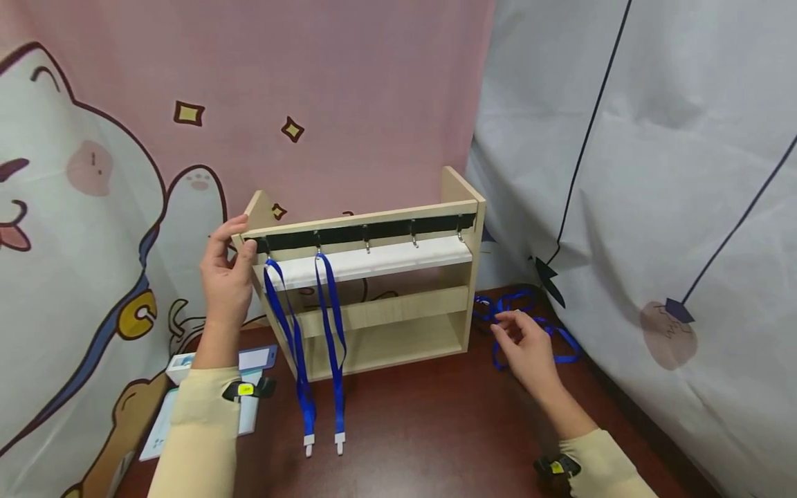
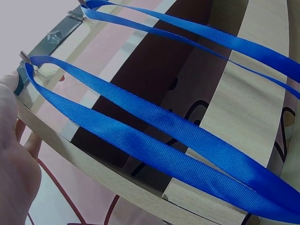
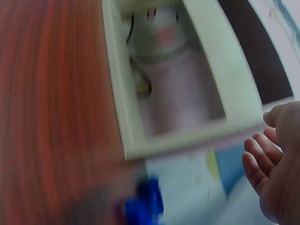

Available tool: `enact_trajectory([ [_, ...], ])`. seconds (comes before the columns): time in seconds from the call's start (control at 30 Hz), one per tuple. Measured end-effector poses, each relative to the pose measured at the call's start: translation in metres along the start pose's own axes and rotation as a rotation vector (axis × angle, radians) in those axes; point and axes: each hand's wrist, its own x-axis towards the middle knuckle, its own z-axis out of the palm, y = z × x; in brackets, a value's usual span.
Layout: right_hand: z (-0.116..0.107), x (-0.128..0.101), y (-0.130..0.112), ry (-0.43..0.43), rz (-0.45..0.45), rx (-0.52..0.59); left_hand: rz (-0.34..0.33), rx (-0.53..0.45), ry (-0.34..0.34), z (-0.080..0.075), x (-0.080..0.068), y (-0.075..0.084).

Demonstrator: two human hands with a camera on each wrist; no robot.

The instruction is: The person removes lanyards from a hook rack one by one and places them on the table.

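Observation:
A light wooden rack (image 1: 386, 311) with a black strip of metal hooks (image 1: 367, 243) stands on the dark red table (image 1: 436, 429). Two blue lanyards (image 1: 305, 332) hang from its two leftmost hooks, their ends lying on the table. My left hand (image 1: 239, 242) grips the rack's upper left corner, thumb in front and fingers behind. In the left wrist view the lanyards (image 2: 154, 136) run close by, looped over a hook (image 2: 23, 57). My right hand (image 1: 510, 328) hovers with relaxed fingers, holding nothing, just over a heap of blue lanyards (image 1: 517, 308) right of the rack. The right wrist view is blurred.
Card holders (image 1: 255, 360) and a white box (image 1: 180, 366) lie on the table left of the rack. A pink cartoon cloth (image 1: 342, 104) hangs close behind, and a pale grey cloth (image 1: 654, 207) closes the right side.

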Motion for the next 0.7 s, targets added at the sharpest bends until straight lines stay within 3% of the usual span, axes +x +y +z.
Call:
enact_trajectory([
  [0.37,0.080,-0.003,-0.071,-0.156,-0.136,0.244,0.008,-0.004,0.010,0.001,-0.001,0.000],
  [0.7,0.151,-0.020,-0.136,-0.223,-0.217,0.269,0.013,-0.027,-0.004,0.008,-0.005,0.029],
])
